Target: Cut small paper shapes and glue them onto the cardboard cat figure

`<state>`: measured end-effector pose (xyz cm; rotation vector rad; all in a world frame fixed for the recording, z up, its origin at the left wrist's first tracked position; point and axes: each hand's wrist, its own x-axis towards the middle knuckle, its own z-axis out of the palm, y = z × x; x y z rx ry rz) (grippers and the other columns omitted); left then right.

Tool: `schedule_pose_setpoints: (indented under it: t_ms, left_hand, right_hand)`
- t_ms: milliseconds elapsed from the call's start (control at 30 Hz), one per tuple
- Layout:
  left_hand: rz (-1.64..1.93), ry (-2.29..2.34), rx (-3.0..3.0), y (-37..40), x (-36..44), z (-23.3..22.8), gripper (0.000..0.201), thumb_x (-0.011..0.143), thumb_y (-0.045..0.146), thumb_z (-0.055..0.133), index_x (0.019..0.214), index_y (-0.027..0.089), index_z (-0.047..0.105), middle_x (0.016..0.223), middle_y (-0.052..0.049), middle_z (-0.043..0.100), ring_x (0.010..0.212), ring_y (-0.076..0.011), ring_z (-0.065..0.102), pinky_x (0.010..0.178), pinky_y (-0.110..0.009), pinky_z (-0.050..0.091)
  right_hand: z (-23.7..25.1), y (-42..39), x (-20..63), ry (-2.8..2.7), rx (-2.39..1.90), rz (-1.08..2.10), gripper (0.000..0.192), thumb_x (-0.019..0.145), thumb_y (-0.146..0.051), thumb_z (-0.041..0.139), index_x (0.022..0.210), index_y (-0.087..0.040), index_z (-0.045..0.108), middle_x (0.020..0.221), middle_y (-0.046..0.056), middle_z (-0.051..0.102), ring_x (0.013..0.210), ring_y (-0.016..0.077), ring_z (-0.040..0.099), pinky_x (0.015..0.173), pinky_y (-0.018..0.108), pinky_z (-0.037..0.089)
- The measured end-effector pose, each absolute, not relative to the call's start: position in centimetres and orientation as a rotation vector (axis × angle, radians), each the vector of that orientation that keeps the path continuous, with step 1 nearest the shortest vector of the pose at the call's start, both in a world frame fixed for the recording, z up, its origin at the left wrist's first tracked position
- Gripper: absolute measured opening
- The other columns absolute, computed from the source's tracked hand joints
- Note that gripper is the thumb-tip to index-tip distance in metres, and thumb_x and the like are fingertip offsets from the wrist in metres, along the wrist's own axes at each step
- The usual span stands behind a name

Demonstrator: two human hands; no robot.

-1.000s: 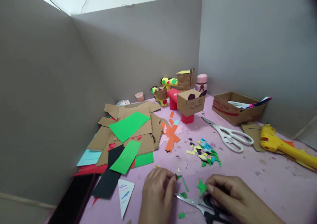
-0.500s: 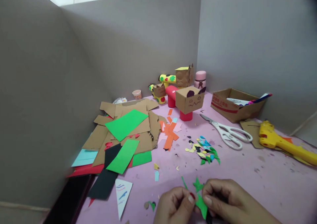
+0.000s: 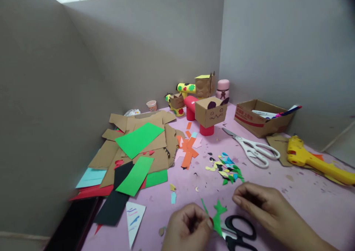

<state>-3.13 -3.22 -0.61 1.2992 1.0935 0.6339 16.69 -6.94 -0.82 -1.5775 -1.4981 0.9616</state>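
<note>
My left hand (image 3: 188, 227) sits at the bottom middle, pinching a small green paper cutout (image 3: 218, 216) by its lower part. My right hand (image 3: 263, 206) hovers just right of it, fingers curled and apart, holding nothing. Black-handled scissors (image 3: 240, 231) lie on the pink table (image 3: 291, 191) between and below the two hands, untouched. A thin green paper strip (image 3: 205, 206) lies beside the cutout. A heap of small coloured paper bits (image 3: 226, 167) lies just beyond my hands.
White scissors (image 3: 256, 149) and a yellow glue gun (image 3: 313, 160) lie at the right. A cardboard box (image 3: 260, 117) with pens stands behind them. Cardboard animal figures (image 3: 210, 112) stand at the back. Cardboard sheets and coloured paper (image 3: 138, 147) pile at the left. Grey partition walls surround the table.
My right hand has let go of the green cutout and the black scissors and drawn up to the right. The left hand now holds the cutout alone; the scissors lie exposed.
</note>
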Motion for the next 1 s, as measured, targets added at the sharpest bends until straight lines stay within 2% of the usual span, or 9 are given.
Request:
schedule_pose_setpoints:
  t_ms: [67,167,367,467,600,767,933,1000]
  left_hand:
    - [0.773,1.157,1.362,-2.7,-3.5,-0.2,0.018,0.071,0.031,0.06,0.06,0.017,0.056,0.055,0.003,0.05,0.055,-0.0119,0.043,0.054,-0.021,0.033]
    - [0.883,1.25,1.488,-2.1,-3.9,-0.1,0.019,0.076,0.033,0.058,0.064,0.017,0.058,0.059,0.001,0.055,0.06,-0.0148,0.048,0.058,-0.023,0.037]
    - [0.865,1.269,1.451,-1.9,-4.0,0.4,0.02,0.076,0.034,0.058,0.064,0.017,0.057,0.059,0.003,0.051,0.058,-0.0135,0.045,0.056,-0.022,0.035]
    - [0.779,1.202,1.342,-2.2,-3.7,0.4,0.021,0.075,0.033,0.058,0.061,0.017,0.056,0.057,0.003,0.052,0.055,-0.0121,0.044,0.053,-0.021,0.033]
    - [0.688,1.079,1.324,-2.8,-3.3,-0.5,0.024,0.074,0.038,0.059,0.061,0.017,0.055,0.056,0.003,0.051,0.054,-0.0116,0.042,0.052,-0.022,0.031]
    - [0.581,0.987,1.308,-3.5,-2.9,-0.7,0.038,0.07,0.053,0.063,0.062,0.016,0.055,0.057,0.002,0.053,0.054,-0.0106,0.04,0.053,-0.022,0.029]
    - [0.679,0.973,1.279,-3.5,-2.8,-0.4,0.049,0.072,0.064,0.055,0.063,0.017,0.056,0.055,0.003,0.049,0.054,-0.0111,0.04,0.052,-0.022,0.03]
    - [0.689,0.969,1.269,-3.6,-2.7,-0.7,0.049,0.068,0.066,0.059,0.064,0.017,0.056,0.054,0.004,0.047,0.052,-0.0106,0.04,0.052,-0.022,0.029]
  right_hand:
    - [-1.0,-6.7,17.1,-1.677,-1.664,0.78,0.016,0.086,-0.027,0.049,0.076,-0.02,0.059,0.074,0.002,0.062,0.069,0.0182,0.057,0.063,0.028,0.042]
    - [-1.5,-6.6,16.8,-1.878,-1.726,0.688,0.015,0.086,-0.022,0.048,0.083,-0.021,0.063,0.083,0.004,0.065,0.077,0.0211,0.061,0.068,0.032,0.044]
    - [-1.5,-6.9,15.8,-1.932,-1.712,0.608,0.013,0.086,-0.02,0.048,0.084,-0.019,0.061,0.083,0.005,0.064,0.076,0.0212,0.06,0.068,0.033,0.045]
    - [-1.0,-7.2,15.5,-1.799,-1.582,0.779,0.017,0.088,-0.026,0.046,0.085,-0.019,0.061,0.081,0.005,0.063,0.073,0.019,0.059,0.067,0.03,0.045]
    - [-1.1,-7.4,14.4,-1.522,-1.397,1.169,0.026,0.083,-0.04,0.054,0.088,-0.016,0.063,0.072,0.001,0.057,0.064,0.0162,0.052,0.058,0.026,0.041]
    - [-1.3,-7.3,13.3,-1.23,-1.287,1.479,0.032,0.072,-0.046,0.064,0.066,-0.016,0.054,0.058,-0.006,0.042,0.057,0.0115,0.037,0.053,0.023,0.031]
    - [-0.9,-7.5,13.4,-1.069,-1.283,1.578,0.033,0.07,-0.048,0.067,0.067,-0.017,0.055,0.059,-0.004,0.048,0.056,0.0112,0.039,0.053,0.023,0.03]
    - [-0.8,-7.6,13.4,-1.074,-1.315,1.557,0.033,0.071,-0.048,0.065,0.065,-0.017,0.055,0.059,-0.004,0.048,0.055,0.011,0.039,0.052,0.023,0.03]
